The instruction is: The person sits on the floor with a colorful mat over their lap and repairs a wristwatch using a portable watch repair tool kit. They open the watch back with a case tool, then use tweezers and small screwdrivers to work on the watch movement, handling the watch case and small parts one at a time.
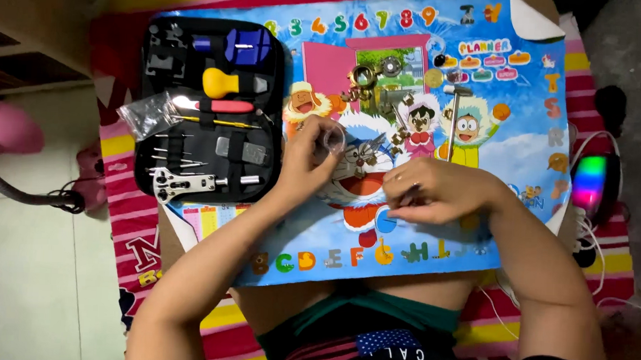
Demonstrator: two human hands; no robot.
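Pinched between the left hand (308, 158) fingertips is a clear round ring (332, 139), held above the cartoon mat (523, 149), its opening facing up; left of it an open black tool case (210, 110) holds a yellow-handled tool, tweezers and a wrench; the right hand (435, 192) is curled shut, perhaps on something small, hidden by the fingers; small metal parts (382, 78) are scattered beyond.
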